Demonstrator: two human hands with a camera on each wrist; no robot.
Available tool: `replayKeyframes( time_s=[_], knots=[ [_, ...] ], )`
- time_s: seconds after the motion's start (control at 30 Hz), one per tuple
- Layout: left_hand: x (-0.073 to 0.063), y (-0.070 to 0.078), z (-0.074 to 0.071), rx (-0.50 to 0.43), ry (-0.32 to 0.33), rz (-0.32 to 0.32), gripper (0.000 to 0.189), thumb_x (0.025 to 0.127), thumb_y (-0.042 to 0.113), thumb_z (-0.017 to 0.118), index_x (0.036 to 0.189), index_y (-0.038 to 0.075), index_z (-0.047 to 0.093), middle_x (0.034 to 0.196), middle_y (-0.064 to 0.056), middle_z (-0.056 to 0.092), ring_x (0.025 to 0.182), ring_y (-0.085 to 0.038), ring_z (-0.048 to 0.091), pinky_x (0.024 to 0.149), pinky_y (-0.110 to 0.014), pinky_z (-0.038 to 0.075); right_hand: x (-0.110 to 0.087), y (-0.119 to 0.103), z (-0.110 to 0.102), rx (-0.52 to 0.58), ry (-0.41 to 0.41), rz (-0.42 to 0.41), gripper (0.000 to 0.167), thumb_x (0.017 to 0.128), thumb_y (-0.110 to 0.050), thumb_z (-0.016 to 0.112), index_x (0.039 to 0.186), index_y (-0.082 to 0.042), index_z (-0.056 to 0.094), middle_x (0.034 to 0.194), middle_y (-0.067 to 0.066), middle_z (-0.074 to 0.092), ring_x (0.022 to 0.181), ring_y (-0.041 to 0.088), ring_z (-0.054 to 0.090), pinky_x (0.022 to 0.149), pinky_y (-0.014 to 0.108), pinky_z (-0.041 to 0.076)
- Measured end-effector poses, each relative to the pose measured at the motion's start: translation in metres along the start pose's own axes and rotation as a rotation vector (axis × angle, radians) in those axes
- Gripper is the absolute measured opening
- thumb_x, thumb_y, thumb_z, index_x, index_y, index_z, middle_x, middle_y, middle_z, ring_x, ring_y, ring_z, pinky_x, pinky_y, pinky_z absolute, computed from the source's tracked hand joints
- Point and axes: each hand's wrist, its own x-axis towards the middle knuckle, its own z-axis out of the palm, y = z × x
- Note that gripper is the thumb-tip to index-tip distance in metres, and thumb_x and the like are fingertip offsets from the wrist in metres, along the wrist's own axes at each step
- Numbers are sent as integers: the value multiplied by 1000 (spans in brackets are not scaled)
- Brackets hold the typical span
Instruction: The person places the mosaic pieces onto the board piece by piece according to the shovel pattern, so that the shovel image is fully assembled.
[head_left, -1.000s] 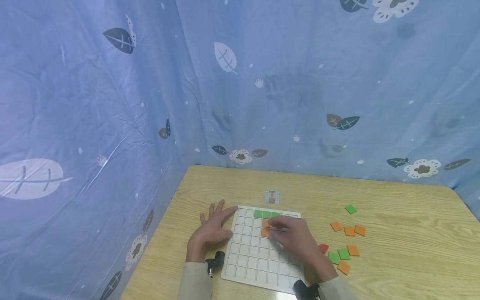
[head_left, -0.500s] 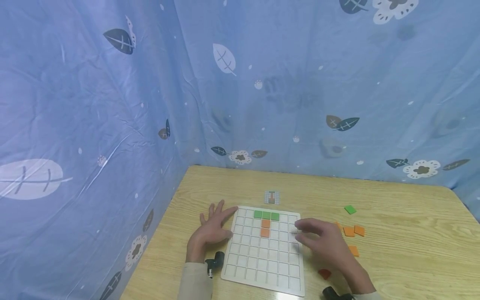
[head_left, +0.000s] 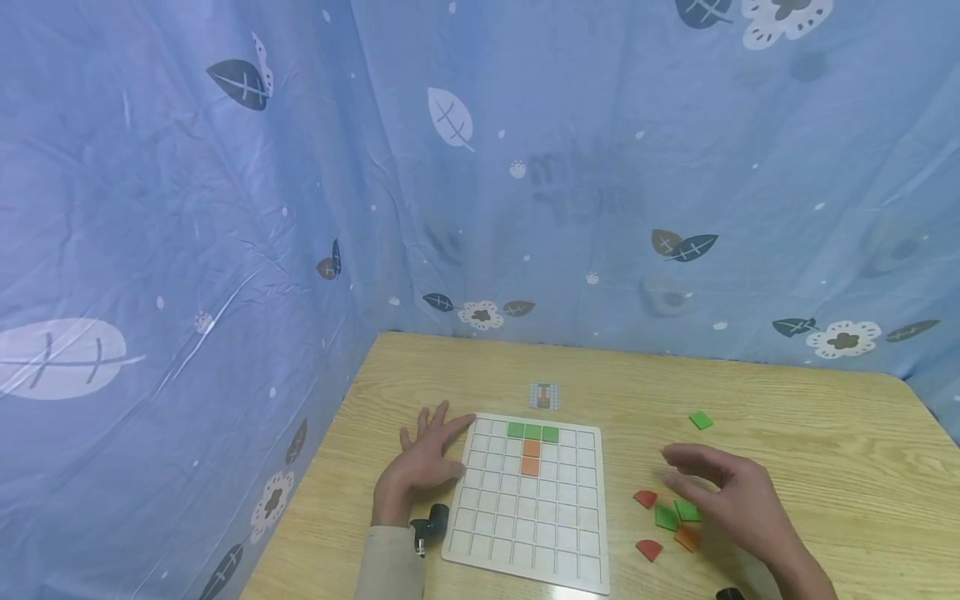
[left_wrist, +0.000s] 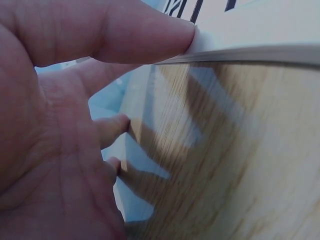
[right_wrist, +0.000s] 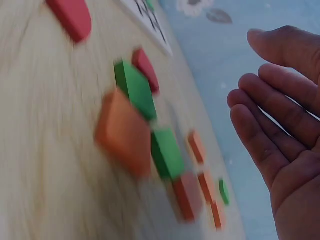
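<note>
My left hand [head_left: 423,461] rests with fingers spread at the left edge of a white grid board [head_left: 555,533]. Its thumb [left_wrist: 150,37] touches the board's side in the left wrist view. On the board, a row of green square tiles [head_left: 532,431] lies near the far edge, with two orange tiles [head_left: 530,467] in a column below the middle one. My right hand [head_left: 731,496] hovers right of the board over loose tiles, fingers relaxed and holding nothing. In the right wrist view an orange tile [right_wrist: 125,135] and a green tile [right_wrist: 167,152] lie near it.
Two red quarter-round pieces [head_left: 648,549] lie between the board and the loose tiles. A single green tile [head_left: 701,420] lies farther back. Behind the board is a small printed pattern card [head_left: 543,396]. A blue curtain [head_left: 585,208] borders the table.
My right hand has moved from the orange tiles on the board rightward, over the loose tiles. The left hand stays in place. The second red piece has come into view from behind the right arm.
</note>
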Motion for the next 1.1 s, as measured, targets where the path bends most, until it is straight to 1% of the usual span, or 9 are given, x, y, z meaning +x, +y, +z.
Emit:
replayKeyframes(
  time_s=[0.1, 0.23, 0.37, 0.4, 0.53, 0.63, 0.83, 0.97, 1.1],
  knots=[
    [0, 0, 0, -1, 1, 3, 93, 72, 8, 72, 162, 24, 55, 183, -24, 15, 168, -56, -5, 123, -87, -12, -4, 9, -9, -1, 29, 16, 38, 96, -27, 85, 132, -17, 79, 121, 2, 83, 107, -10, 72, 83, 9, 57],
    [1, -1, 0, 1, 3, 4, 93, 72, 8, 73, 162, 24, 55, 182, -24, 15, 168, -56, -5, 122, -87, -13, -7, 20, -20, -15, 83, 8, 38, 95, -23, 87, 130, -13, 79, 115, -6, 84, 103, -14, 71, 81, 6, 56],
    [1, -1, -1, 2, 4, 4, 92, 73, 8, 73, 162, 24, 56, 182, -25, 15, 168, -56, -5, 122, -87, -13, -8, 28, -34, -45, 131, -5, 37, 94, -20, 87, 129, -10, 79, 111, -16, 82, 100, -20, 67, 77, 4, 55],
    [1, -2, -1, 3, 3, 3, 92, 73, 8, 73, 162, 24, 55, 182, -25, 15, 168, -56, -5, 122, -87, -13, -8, 29, -37, -54, 136, -4, 37, 94, -21, 88, 128, -10, 79, 111, -17, 82, 99, -22, 67, 76, 4, 54],
    [1, -3, 0, 1, 1, 6, 93, 73, 8, 73, 162, 23, 55, 182, -25, 14, 168, -56, -6, 122, -87, -13, -8, 34, -49, -82, 123, 41, 41, 97, -29, 85, 133, -10, 77, 112, -33, 75, 100, -28, 61, 73, 3, 52],
    [1, -3, 0, 5, -3, 5, 93, 73, 8, 73, 163, 25, 54, 183, -24, 14, 168, -55, -6, 122, -87, -13, -7, 38, -53, -83, 127, 58, 44, 98, -30, 84, 135, -9, 76, 112, -39, 70, 100, -29, 59, 73, 3, 52],
    [1, -4, 0, -5, 6, 12, 92, 74, 8, 73, 163, 23, 54, 182, -26, 14, 167, -57, -6, 122, -87, -14, -3, 44, -51, -55, 185, 25, 42, 96, -23, 86, 132, -5, 77, 111, -40, 69, 100, -28, 62, 74, 3, 53],
    [0, -4, 1, -25, 15, 33, 91, 73, 7, 71, 162, 19, 54, 181, -30, 15, 166, -61, -5, 120, -88, -16, -1, 50, -51, -28, 155, 60, 45, 98, -26, 84, 136, -4, 75, 113, -40, 68, 102, -28, 60, 75, 3, 53],
    [-1, -3, 0, -18, 5, 13, 91, 75, 8, 70, 163, 22, 54, 182, -25, 14, 167, -57, -7, 122, -86, -15, 0, 58, -51, -14, 129, 101, 49, 99, -30, 82, 139, -4, 73, 114, -39, 69, 102, -26, 62, 75, 4, 54]
  ],
)
